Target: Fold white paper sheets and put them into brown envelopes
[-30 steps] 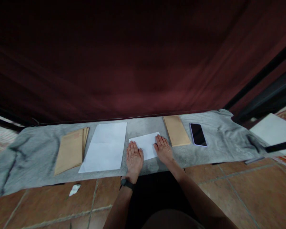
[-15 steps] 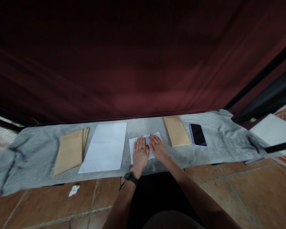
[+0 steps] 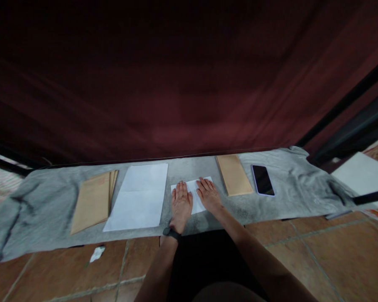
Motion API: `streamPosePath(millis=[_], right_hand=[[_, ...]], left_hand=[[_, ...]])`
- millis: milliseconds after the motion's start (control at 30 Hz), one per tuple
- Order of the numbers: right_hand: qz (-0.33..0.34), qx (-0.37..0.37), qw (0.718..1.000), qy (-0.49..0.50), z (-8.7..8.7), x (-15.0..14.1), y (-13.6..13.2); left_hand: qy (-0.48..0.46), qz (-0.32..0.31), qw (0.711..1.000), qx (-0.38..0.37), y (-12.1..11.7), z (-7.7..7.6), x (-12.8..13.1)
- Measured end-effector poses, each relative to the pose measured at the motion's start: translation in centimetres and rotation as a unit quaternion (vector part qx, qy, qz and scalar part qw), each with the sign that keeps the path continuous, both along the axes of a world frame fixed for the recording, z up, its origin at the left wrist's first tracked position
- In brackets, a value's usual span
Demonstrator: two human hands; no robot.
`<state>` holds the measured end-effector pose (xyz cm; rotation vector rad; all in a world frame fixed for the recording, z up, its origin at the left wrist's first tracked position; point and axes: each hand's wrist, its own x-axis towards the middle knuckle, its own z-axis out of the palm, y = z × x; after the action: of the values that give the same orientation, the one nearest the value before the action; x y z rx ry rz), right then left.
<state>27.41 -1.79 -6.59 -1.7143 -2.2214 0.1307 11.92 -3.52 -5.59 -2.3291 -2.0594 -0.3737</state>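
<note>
A small white sheet of paper (image 3: 195,197), apparently folded, lies on the grey cloth in front of me. My left hand (image 3: 181,202) rests flat on its left part, fingers stretched out and pointing away from me. On the right part lies my right hand (image 3: 208,196), also flat, with its fingers angled to the upper left. A strip of paper shows between the two hands; the rest under them is hidden. To the left is a larger white sheet (image 3: 140,201) with a crease across it. Close by on the right sits a brown envelope stack (image 3: 234,175).
More brown envelopes (image 3: 93,201) lie fanned at the far left of the grey cloth (image 3: 290,184). A phone (image 3: 263,179) in a purple case lies right. A dark red curtain (image 3: 182,105) hangs behind. White scrap (image 3: 97,253) lies on the tiled floor (image 3: 138,256).
My left hand has slid left across the paper, widening the gap between the hands. My right hand stays nearly in place. The whole view has shifted slightly.
</note>
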Motion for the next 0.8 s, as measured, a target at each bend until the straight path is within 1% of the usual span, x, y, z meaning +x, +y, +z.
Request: streamPosePath(millis=[300,533,800], right_hand=[[-0.052,0.014,0.999,0.007,-0.2,1.4,-0.9],[-0.082,0.03,0.996,0.023,-0.5,2.2,-1.6],[-0.096,0.047,0.994,0.02,-0.6,2.6,-2.4]], left_hand=[[-0.023,0.04,0.998,0.034,-1.0,0.1,-1.0],[-0.045,0.049,0.995,0.07,-1.9,-0.6,-1.5],[-0.043,0.056,0.994,0.082,-2.8,-0.8,-1.7]])
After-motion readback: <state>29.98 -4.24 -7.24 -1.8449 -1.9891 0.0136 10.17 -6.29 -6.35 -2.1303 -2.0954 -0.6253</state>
